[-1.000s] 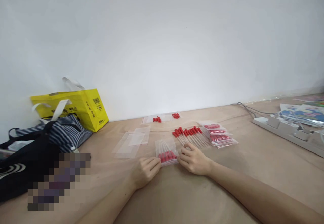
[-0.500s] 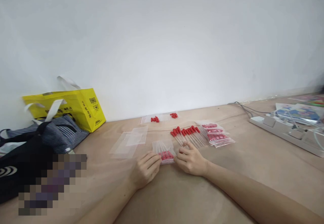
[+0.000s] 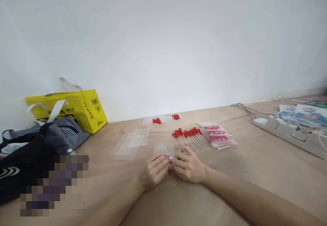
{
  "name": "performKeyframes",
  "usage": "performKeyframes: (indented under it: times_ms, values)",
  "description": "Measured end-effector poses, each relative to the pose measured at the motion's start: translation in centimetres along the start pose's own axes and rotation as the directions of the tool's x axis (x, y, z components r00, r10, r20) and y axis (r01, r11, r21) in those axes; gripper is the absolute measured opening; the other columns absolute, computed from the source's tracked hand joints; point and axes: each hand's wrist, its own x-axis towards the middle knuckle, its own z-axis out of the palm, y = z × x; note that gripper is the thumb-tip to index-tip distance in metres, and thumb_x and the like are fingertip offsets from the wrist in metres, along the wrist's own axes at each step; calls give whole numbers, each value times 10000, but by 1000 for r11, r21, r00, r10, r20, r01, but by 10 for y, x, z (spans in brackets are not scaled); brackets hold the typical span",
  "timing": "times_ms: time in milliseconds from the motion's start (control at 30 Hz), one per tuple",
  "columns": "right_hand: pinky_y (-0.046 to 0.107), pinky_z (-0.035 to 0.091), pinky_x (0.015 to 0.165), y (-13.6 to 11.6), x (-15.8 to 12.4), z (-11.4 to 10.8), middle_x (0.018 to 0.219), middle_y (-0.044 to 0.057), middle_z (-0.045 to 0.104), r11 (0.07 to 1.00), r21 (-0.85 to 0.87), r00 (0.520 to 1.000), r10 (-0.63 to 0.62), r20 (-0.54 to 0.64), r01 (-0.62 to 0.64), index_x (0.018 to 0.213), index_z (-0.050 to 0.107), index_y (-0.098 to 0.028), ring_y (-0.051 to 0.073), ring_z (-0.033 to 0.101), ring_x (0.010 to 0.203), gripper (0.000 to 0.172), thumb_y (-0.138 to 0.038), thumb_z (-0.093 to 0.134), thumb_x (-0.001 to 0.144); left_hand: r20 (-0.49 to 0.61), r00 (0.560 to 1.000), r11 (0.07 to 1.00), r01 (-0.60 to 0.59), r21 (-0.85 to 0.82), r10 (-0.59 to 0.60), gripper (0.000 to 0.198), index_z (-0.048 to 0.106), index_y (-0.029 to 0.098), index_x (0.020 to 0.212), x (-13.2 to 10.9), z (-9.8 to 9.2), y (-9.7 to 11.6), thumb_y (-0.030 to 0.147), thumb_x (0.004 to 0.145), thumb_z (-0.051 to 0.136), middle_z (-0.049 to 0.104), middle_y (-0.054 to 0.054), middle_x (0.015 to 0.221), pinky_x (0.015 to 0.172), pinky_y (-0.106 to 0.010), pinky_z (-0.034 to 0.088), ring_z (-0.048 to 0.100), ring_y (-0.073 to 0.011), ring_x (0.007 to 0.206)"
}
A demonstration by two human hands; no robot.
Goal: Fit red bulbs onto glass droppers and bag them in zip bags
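A clear zip-lock bag (image 3: 164, 147) lies on the table in front of me, holding several glass droppers with red rubber bulbs turned toward me. My left hand (image 3: 156, 170) is closed on the bag's near left edge and covers part of the bulbs. At the near right corner, my right hand (image 3: 188, 165) pinches the same edge, its fingers curled. Just beyond my right hand, loose droppers (image 3: 187, 138) lie in a row, red bulbs pointing away. Filled bags (image 3: 221, 138) are stacked to their right. Flat unfilled bags (image 3: 130, 144) overlap to the left.
Against the wall lies another bag (image 3: 168, 119) of red-bulbed droppers. A yellow tote (image 3: 93, 112), a striped bag (image 3: 62, 134) and a black bag (image 3: 28, 164) crowd the left side. A white power strip (image 3: 288, 135) with cables and printed sheets (image 3: 310, 113) occupy the right.
My hands have come closer together along the bag's near edge. The left moved right, over more of the red bulbs, while the right shifted slightly left and toward me.
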Motion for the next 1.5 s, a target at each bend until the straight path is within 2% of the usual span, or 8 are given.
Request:
performKeyframes:
  times_ms: [400, 667, 867, 1000, 1133, 1233, 1400, 1500]
  values:
    - [351, 231, 742, 7, -6, -6, 552, -24, 482, 999, 19, 998, 26, 59, -27, 584, 507, -171, 107, 390, 625, 271, -99, 367, 805, 40, 999, 994, -12, 112, 7, 226, 575, 135, 873, -22, -24, -9, 47, 827, 372, 666, -53, 742, 710, -331, 499, 610, -154, 712]
    - [360, 209, 785, 9, -10, -2, 554, -23, 520, 990, 43, 981, 124, 146, -132, 612, 533, -175, 109, 397, 623, 246, -79, 396, 792, 172, 971, 985, 151, 88, -164, 297, 550, 158, 589, -24, -23, -8, 146, 852, 413, 510, 19, 468, 478, -225, 407, 486, -108, 458]
    - [363, 210, 773, 6, -2, -2, 653, -7, 579, 959, 74, 927, 242, 288, -274, 805, 576, -204, 140, 433, 714, 124, -180, 455, 813, 330, 862, 908, 418, -37, -384, 316, 511, 186, 1129, -17, -15, -3, 260, 829, 446, 585, -93, 1101, 772, -340, 496, 563, -203, 963]
    - [364, 201, 789, 9, -5, -8, 736, 7, 590, 934, 84, 899, 306, 313, -347, 905, 577, -228, 149, 446, 755, 142, -251, 472, 811, 460, 799, 870, 482, -105, -387, 347, 494, 218, 1165, -21, -6, -12, 164, 843, 375, 557, -65, 1177, 871, -367, 456, 518, -181, 1067]
    - [347, 200, 747, 24, -19, -12, 694, 22, 589, 874, -61, 841, 480, 249, -482, 736, 599, -194, 155, 446, 739, 132, -207, 478, 786, 554, 705, 832, 554, -38, -444, 353, 498, 204, 1164, -28, -6, -32, 166, 846, 350, 540, -79, 1198, 894, -457, 408, 498, -208, 1095]
    - [322, 196, 695, 37, -30, -12, 676, 22, 605, 757, -164, 734, 653, 185, -632, 672, 595, -187, 157, 460, 743, 157, -183, 475, 773, 577, 633, 795, 605, 47, -516, 337, 504, 237, 1159, -31, -10, -44, 258, 846, 380, 531, -36, 1215, 964, -443, 328, 455, -196, 1137]
    - [301, 196, 665, 47, -32, -7, 708, 10, 632, 560, -210, 533, 828, 174, -801, 677, 582, -195, 168, 500, 759, 179, -328, 499, 763, 410, 241, 433, 763, 480, -879, 383, 567, 140, 1094, -37, -10, -73, 328, 839, 352, 529, -84, 1211, 1016, -333, 245, 391, -204, 1184]
    - [304, 202, 674, 44, -26, -2, 698, 8, 633, 495, -203, 461, 866, 193, -845, 698, 573, -195, 181, 514, 746, 211, -388, 506, 749, 345, 87, 283, 771, 571, -934, 482, 545, 42, 1096, -45, -5, -94, 380, 819, 342, 533, -187, 1175, 913, -383, 355, 441, -285, 1132]
